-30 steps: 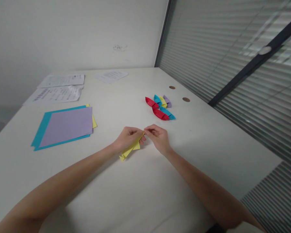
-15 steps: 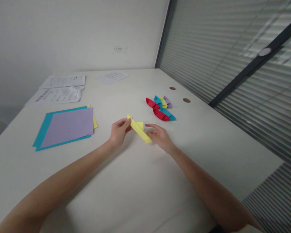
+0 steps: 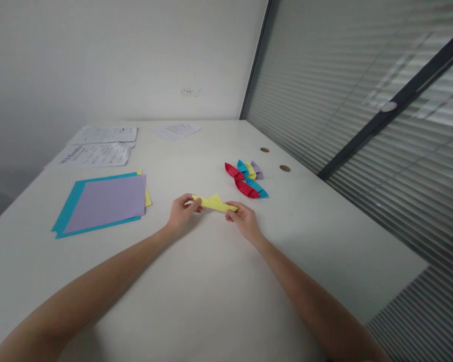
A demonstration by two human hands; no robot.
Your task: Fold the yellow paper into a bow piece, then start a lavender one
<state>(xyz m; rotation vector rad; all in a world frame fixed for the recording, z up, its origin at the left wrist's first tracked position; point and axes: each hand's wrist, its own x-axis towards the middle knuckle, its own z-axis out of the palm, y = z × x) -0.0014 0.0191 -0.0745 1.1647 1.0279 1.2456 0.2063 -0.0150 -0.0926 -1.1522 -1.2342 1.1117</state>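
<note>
A folded yellow paper [image 3: 213, 202], long and narrow with a small peak at its upper middle, is stretched between both hands just above the white table [image 3: 211, 281]. My left hand [image 3: 183, 210] pinches its left end between thumb and fingers. At the other end, my right hand [image 3: 244, 219] is closed on the right tip, thumb in front. Beyond my right hand lie several small folded paper boats, among them a red boat [image 3: 246, 188], a blue boat [image 3: 257, 188], a yellow boat [image 3: 250, 170] and a purple boat [image 3: 256, 170].
To the left lies a stack of coloured sheets, with a purple sheet [image 3: 107, 202] on top of a blue sheet [image 3: 68, 208] and a yellow edge showing. Printed papers [image 3: 94, 154] rest at the back left. A blind-covered window [image 3: 343, 95] borders the right side.
The yellow paper has turned from a steep slant to nearly level. My right hand, loosely spread before, has closed on its right end. The camera view has tilted slightly upward.
</note>
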